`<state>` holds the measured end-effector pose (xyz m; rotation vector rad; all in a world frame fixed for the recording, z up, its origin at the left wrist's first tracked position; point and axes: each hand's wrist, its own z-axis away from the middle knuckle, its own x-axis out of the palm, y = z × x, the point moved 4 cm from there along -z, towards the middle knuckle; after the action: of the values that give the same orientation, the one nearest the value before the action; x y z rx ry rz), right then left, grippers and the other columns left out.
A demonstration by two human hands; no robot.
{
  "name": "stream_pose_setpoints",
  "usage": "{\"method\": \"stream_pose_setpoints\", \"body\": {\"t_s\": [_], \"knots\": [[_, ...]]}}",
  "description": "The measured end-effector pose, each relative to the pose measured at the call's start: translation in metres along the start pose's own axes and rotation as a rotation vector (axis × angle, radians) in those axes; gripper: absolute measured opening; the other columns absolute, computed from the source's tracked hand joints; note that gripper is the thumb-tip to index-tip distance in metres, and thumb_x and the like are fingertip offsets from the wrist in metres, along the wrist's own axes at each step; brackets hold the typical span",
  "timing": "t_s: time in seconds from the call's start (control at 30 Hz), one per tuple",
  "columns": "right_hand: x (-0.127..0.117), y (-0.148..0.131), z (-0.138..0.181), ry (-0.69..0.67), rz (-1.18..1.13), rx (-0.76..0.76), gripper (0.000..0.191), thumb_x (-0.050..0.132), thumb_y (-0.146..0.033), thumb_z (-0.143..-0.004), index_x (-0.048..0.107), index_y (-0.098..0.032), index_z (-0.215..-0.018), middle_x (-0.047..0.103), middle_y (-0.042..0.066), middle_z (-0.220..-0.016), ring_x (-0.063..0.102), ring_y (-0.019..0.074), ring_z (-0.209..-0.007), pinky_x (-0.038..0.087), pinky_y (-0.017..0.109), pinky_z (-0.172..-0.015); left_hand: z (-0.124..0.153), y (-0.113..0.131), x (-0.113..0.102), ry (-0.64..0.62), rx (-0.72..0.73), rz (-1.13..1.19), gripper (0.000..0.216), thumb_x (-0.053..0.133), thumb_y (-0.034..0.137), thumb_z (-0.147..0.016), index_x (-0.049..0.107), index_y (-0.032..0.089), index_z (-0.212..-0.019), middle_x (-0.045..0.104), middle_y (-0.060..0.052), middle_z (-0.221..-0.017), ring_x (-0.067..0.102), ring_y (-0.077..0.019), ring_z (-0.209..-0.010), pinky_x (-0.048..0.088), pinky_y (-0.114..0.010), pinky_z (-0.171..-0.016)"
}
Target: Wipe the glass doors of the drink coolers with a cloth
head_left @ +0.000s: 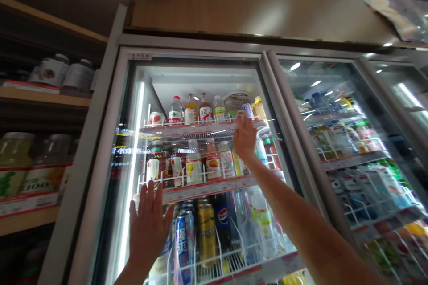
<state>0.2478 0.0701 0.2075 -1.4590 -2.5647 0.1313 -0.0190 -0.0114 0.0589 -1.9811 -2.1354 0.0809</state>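
Observation:
I look up into a drinks fridge (197, 53) whose left door stands open. My right hand (244, 136) reaches up to the top wire shelf (200, 127), fingers closed around a small blue and white can (247, 110) at the shelf's right end. My left hand (149, 227) is raised lower down with fingers stretched up and apart, flat against the open door's edge or the fridge's left side, holding nothing. Bottles (190, 109) stand in a row on the top shelf, more bottles (207, 160) on the second, and cans (185, 240) on the third.
A second glass-door fridge (351, 142), shut, stands at the right with stocked shelves. Wooden shelves (43, 98) with jars and packets run along the left. A brown panel (250, 4) sits above the fridges.

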Motion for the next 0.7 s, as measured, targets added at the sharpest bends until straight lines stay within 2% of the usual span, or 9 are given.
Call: {"method": "stream_pose_setpoints", "body": {"t_s": [0.1, 0.13, 0.17, 0.27, 0.33, 0.37, 0.47, 0.53, 0.7], "knots": [[0.010, -0.048, 0.014, -0.163, -0.045, -0.511, 0.061, 0.039, -0.018, -0.084, 0.027, -0.029, -0.142, 0.030, 0.000, -0.148, 0.025, 0.0215, -0.136, 0.024, 0.046, -0.109, -0.001, -0.010, -0.005, -0.019, 0.037, -0.022, 0.059, 0.030, 0.038, -0.091, 0.010, 0.021, -0.144, 0.025, -0.013, -0.149, 0.019, -0.0266, -0.139, 0.018, -0.054, -0.109], [0.010, -0.053, 0.013, -0.196, -0.042, -0.586, 0.061, 0.040, -0.018, -0.084, 0.027, -0.031, -0.142, 0.031, -0.002, -0.148, 0.026, 0.0204, -0.136, 0.022, 0.046, -0.110, -0.001, -0.015, -0.006, -0.022, 0.038, -0.036, 0.059, 0.029, 0.039, -0.091, 0.010, 0.022, -0.144, 0.026, -0.013, -0.148, 0.020, -0.0265, -0.138, 0.019, -0.054, -0.109], [0.008, -0.051, 0.007, -0.197, -0.029, -0.548, 0.060, 0.039, -0.017, -0.084, 0.028, -0.032, -0.141, 0.032, -0.002, -0.148, 0.027, 0.0205, -0.135, 0.021, 0.048, -0.110, 0.000, -0.021, -0.006, -0.021, 0.031, -0.052, 0.059, 0.029, 0.039, -0.092, 0.009, 0.021, -0.144, 0.026, -0.013, -0.148, 0.021, -0.0266, -0.138, 0.020, -0.054, -0.109], [0.003, -0.031, -0.023, -0.091, 0.020, -0.091, 0.055, 0.033, -0.016, -0.085, 0.031, -0.022, -0.140, 0.031, 0.007, -0.148, 0.026, 0.0276, -0.135, 0.022, 0.058, -0.106, 0.002, -0.032, -0.005, -0.020, -0.009, -0.102, 0.061, 0.026, 0.041, -0.092, 0.006, 0.016, -0.145, 0.023, -0.017, -0.148, 0.019, -0.0287, -0.138, 0.022, -0.055, -0.107], [0.010, -0.044, -0.023, -0.072, 0.006, 0.005, 0.055, 0.032, -0.017, -0.086, 0.030, -0.019, -0.141, 0.027, 0.008, -0.149, 0.022, 0.0291, -0.137, 0.024, 0.057, -0.105, 0.003, -0.035, -0.004, -0.031, -0.013, -0.133, 0.061, 0.024, 0.040, -0.092, 0.005, 0.014, -0.144, 0.024, -0.020, -0.147, 0.018, -0.0301, -0.138, 0.024, -0.056, -0.106], [0.015, -0.063, -0.014, -0.103, -0.024, -0.094, 0.057, 0.033, -0.017, -0.086, 0.027, -0.021, -0.142, 0.025, 0.006, -0.150, 0.021, 0.0276, -0.138, 0.024, 0.055, -0.107, 0.003, -0.035, -0.004, -0.037, -0.010, -0.148, 0.062, 0.025, 0.040, -0.092, 0.006, 0.013, -0.144, 0.025, -0.021, -0.146, 0.019, -0.0305, -0.138, 0.024, -0.056, -0.106], [0.029, -0.136, 0.029, -0.266, -0.146, -0.671, 0.063, 0.041, -0.018, -0.084, 0.023, -0.028, -0.143, 0.025, -0.001, -0.151, 0.021, 0.0202, -0.138, 0.020, 0.046, -0.111, 0.007, -0.037, -0.015, -0.061, 0.074, -0.176, 0.063, 0.028, 0.042, -0.092, 0.008, 0.012, -0.144, 0.032, -0.019, -0.144, 0.024, -0.0285, -0.137, 0.027, -0.051, -0.106], [0.032, -0.167, 0.036, -0.321, -0.184, -0.850, 0.062, 0.041, -0.017, -0.085, 0.024, -0.030, -0.142, 0.028, -0.002, -0.150, 0.023, 0.0193, -0.137, 0.017, 0.048, -0.112, 0.014, -0.043, -0.026, -0.095, 0.157, -0.185, 0.063, 0.030, 0.041, -0.091, 0.012, 0.013, -0.144, 0.037, -0.016, -0.142, 0.028, -0.0254, -0.135, 0.026, -0.047, -0.108], [0.038, -0.194, -0.008, -0.224, -0.187, -0.424, 0.054, 0.035, -0.017, -0.087, 0.031, -0.022, -0.140, 0.026, 0.004, -0.150, 0.021, 0.0266, -0.137, 0.016, 0.055, -0.109, 0.043, -0.082, -0.059, -0.109, 0.144, -0.269, 0.060, 0.032, 0.039, -0.091, 0.016, 0.015, -0.144, 0.041, -0.013, -0.140, 0.031, -0.0234, -0.134, 0.022, -0.043, -0.111]]}}
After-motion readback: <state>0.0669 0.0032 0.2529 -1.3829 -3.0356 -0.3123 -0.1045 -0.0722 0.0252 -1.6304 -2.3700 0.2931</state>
